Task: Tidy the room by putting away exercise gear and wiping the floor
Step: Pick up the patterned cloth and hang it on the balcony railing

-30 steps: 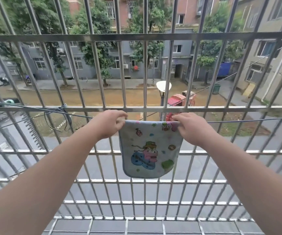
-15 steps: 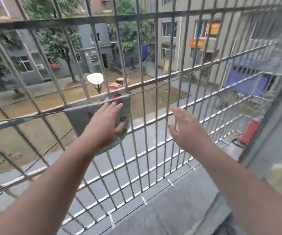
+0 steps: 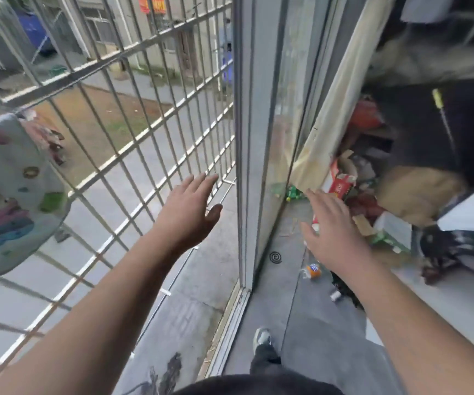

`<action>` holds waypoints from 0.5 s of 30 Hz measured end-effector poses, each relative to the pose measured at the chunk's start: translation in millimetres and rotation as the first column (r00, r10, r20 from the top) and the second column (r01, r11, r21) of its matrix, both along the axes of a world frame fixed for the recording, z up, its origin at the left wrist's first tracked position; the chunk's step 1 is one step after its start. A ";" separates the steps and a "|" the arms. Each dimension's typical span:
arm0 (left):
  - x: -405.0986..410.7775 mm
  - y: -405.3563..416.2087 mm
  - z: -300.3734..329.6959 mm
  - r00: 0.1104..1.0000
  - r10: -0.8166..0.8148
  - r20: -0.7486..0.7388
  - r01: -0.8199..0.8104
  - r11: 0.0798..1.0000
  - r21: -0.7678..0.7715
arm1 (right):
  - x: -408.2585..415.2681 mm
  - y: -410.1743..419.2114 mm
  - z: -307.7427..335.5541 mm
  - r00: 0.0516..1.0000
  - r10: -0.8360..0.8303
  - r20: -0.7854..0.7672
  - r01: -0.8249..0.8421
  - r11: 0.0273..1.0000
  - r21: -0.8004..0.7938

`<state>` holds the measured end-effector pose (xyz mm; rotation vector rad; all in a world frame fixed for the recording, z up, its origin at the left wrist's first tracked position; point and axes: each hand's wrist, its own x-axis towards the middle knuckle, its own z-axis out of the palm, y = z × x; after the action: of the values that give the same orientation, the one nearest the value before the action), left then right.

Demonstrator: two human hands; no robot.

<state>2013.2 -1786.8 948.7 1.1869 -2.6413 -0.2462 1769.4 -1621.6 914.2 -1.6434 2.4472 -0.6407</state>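
Observation:
A pale blue cloth (image 3: 7,195) with cartoon prints hangs from the metal window grille (image 3: 133,129) at the far left. My left hand (image 3: 187,212) floats in front of the grille with its fingers spread, holding nothing, well right of the cloth. My right hand (image 3: 329,226) is also empty and spread, stretched out over the floor just inside the sliding window frame (image 3: 247,155).
A cream curtain (image 3: 335,106) hangs beside the frame. Behind it lie a red carton (image 3: 341,183), green bottles (image 3: 294,192), boxes and dark clutter. A mosquito coil (image 3: 275,257) and an orange can (image 3: 313,271) lie on the grey floor. My shoe (image 3: 262,337) stands below.
Both hands have let go of the cloth, which stays hanging on the grille. The view has swung right, from the grille toward the window frame and the cluttered floor inside.

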 end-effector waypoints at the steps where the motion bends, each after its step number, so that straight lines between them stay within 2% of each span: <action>1: -16.8 7.9 -4.3 0.999 -0.050 -0.003 0.050 0.999 -0.002 | -10.3 15.1 -5.1 0.998 -0.055 -0.006 0.055 0.998 0.013; 7: -111.4 58.5 -43.9 0.948 -0.304 0.089 0.301 0.952 0.046 | -60.0 105.4 -33.3 0.962 -0.273 0.027 0.272 0.962 0.035; 10: -166.7 84.4 -58.3 0.921 -0.379 0.092 0.368 0.922 0.120 | -90.8 156.6 -48.1 0.920 -0.392 0.021 0.391 0.919 0.049; 15: -286.7 134.0 -61.3 0.842 -0.530 0.102 0.521 0.847 0.104 | -163.0 237.9 -56.6 0.825 -0.564 0.032 0.561 0.825 0.068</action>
<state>1726.6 -1652.8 887.5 0.4694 -3.0476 -0.3720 1606.4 -1383.7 857.7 -0.8427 2.8851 -0.6531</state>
